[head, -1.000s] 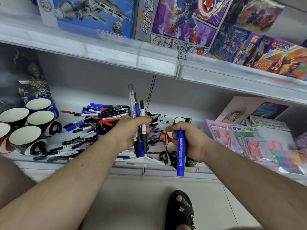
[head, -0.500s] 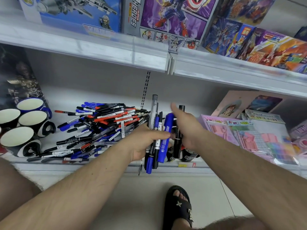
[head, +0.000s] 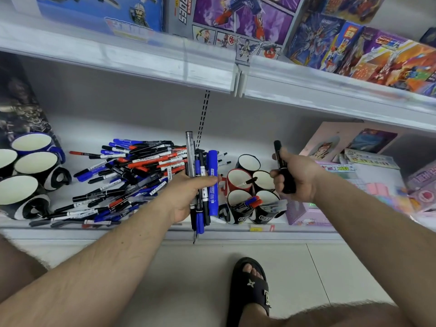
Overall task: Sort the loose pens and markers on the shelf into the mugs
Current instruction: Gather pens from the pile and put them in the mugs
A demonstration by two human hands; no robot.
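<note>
Two hands worked at the shelf edge [head: 236, 234], each full. Nearest, the left hand [head: 188, 197] clenched a bundle of pens and markers [head: 200, 185], held upright with their long axes running near to far; a thick blue marker [head: 213, 182] stood at its right side and a clear pen [head: 190, 152] rose tallest. Just right of that bundle stood a cluster of mugs [head: 250, 185], the near pair already carrying a few pens, the red mug [head: 238, 180] holding one. Right of the cluster, the right hand [head: 297, 178] gripped a black marker [head: 282, 166], fingers curled round its barrel, the marker upright and tilted slightly left. Those mugs lay to the left of this hand and a little nearer, so it seemed the closer hand for a drop. Farther left, the loose pile of pens [head: 127, 175] sprawled across the shelf, mostly lying left to right, with more mugs [head: 30, 166] beyond at far left.
</note>
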